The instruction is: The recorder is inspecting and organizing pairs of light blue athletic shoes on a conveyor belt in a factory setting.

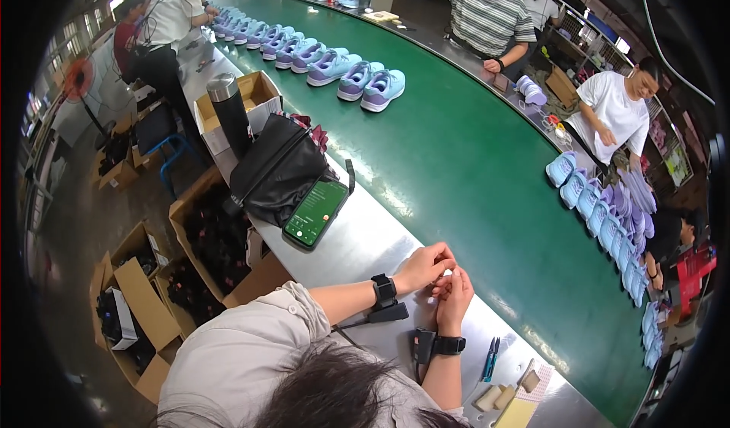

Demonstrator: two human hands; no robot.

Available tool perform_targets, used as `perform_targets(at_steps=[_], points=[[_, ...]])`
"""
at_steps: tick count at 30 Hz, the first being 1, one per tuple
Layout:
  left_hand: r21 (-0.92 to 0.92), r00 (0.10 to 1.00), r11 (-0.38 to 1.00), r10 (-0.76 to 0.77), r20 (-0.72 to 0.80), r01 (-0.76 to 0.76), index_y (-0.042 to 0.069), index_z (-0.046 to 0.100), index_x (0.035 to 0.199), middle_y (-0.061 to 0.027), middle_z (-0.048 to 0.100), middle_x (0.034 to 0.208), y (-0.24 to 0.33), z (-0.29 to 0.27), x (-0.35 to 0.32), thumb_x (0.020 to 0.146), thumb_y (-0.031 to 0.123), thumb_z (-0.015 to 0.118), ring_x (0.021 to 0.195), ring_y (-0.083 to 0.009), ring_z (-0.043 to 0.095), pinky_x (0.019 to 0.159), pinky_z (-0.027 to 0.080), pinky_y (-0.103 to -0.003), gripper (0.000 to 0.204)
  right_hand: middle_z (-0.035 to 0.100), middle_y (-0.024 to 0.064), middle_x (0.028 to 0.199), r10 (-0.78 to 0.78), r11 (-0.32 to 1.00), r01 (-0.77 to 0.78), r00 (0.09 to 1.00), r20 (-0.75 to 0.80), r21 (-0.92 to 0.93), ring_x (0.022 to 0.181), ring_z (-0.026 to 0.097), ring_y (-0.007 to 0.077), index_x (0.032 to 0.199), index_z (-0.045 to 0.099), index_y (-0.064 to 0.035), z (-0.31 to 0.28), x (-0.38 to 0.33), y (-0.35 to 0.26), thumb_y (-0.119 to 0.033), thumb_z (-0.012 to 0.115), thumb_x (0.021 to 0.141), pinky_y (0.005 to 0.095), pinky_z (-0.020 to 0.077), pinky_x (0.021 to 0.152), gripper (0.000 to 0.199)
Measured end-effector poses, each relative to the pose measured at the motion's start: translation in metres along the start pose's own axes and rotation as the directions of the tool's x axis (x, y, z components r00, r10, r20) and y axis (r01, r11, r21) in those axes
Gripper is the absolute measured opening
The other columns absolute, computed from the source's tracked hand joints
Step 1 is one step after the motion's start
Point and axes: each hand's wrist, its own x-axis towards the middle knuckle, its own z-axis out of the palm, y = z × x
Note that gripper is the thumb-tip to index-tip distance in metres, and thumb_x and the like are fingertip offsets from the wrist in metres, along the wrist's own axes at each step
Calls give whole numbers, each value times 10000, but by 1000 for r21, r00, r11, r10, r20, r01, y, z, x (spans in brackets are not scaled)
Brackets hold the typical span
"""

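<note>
My left hand (423, 267) and my right hand (455, 297) meet over the metal edge of the bench, beside the green belt. The fingers of both are curled and pressed together. A tiny whitish spot shows between the fingertips, too small to name. Dark straps circle both wrists, with small black boxes on cables near them. Close to my right forearm lie teal-handled thread snips (491, 359). Beyond my left hand a phone (316, 213) with a lit green screen leans against a black bag (280, 171).
Light-blue and purple sneakers (332, 67) line the green belt (456, 154), with more shoes (599, 211) at right. A black bottle (230, 114) stands by a carton (260, 93). Tan blocks (490, 397) lie near the snips. Open boxes (144, 299) sit left. Several people work around the belt.
</note>
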Motion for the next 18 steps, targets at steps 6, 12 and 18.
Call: perform_targets(at_steps=[6, 12, 18], points=[[-62, 998, 997, -46, -40, 44, -1, 591, 854, -23, 581, 635, 4, 1, -3, 885, 139, 600, 552, -64, 514, 506, 412, -227, 143, 573, 52, 651, 4, 1000, -4, 1000, -2, -15, 507, 520, 101, 1064, 557, 31, 0, -2, 0, -183, 470, 955, 205, 441, 481, 256], [91, 996, 996, -2, -85, 10, 42, 602, 865, -27, 532, 566, 2, 4, -4, 876, 199, 613, 509, -85, 452, 471, 359, -262, 158, 575, 45, 655, -21, 1000, 21, 999, 30, -10, 508, 522, 92, 1080, 560, 22, 0, -3, -1, -187, 473, 955, 207, 443, 480, 259], [56, 998, 998, 18, -56, -15, 36, 605, 862, 22, 530, 552, 1, 8, -4, 882, 174, 624, 492, -30, 414, 457, 338, -213, 141, 589, 53, 670, 24, 1000, -24, 1000, 8, 6, 510, 544, 102, 1080, 567, 15, -4, -5, 0, -193, 477, 952, 213, 453, 474, 260]])
